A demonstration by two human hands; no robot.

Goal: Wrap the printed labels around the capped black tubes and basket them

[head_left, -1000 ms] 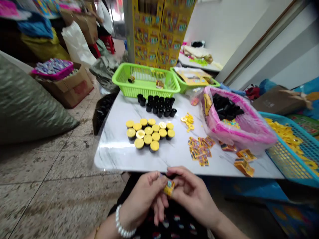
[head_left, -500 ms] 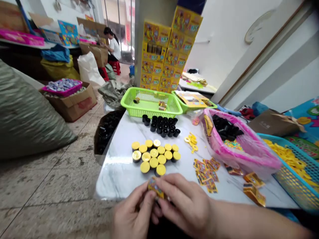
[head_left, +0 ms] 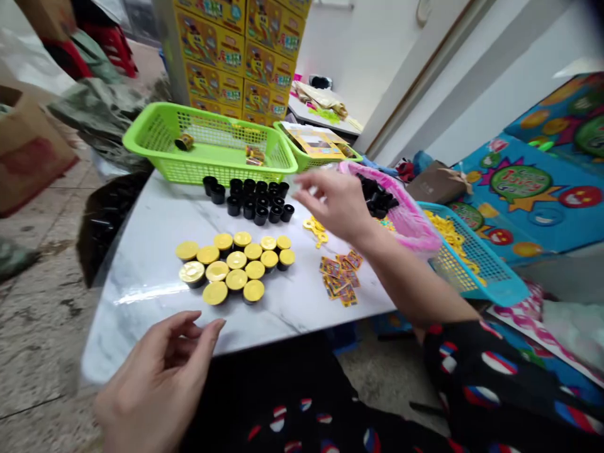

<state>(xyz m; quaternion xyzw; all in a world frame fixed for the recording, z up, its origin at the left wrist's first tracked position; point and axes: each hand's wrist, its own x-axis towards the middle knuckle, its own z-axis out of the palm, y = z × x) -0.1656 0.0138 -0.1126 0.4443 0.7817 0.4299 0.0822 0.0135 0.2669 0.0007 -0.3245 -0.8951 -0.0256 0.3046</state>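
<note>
My left hand (head_left: 158, 377) hovers at the table's front edge with thumb and fingers apart, nothing in it. Nearest to it are several black cups with yellow round lids (head_left: 217, 272), standing in a cluster. My right hand (head_left: 333, 201) is stretched over the table, slightly blurred, with thumb and fingers apart and nothing visible in them. It is just right of several plain black cups (head_left: 261, 215) and above some small yellow plastic pieces (head_left: 317, 231). A loose pile of orange printed wrappers (head_left: 340, 277) lies below my right forearm.
A green basket (head_left: 163, 167) at the back holds a few wrapped cylinders (head_left: 255, 155). To the right stand a pink plastic-lined basket (head_left: 415, 220) with black parts and a blue basket (head_left: 495, 270) with yellow pieces. Yellow printed boxes (head_left: 212, 44) are stacked behind.
My hands have come apart, and the small orange-wrapped piece between them is no longer seen there. My right hand moved forward over the table; my left moved left. The view has turned right and down.
</note>
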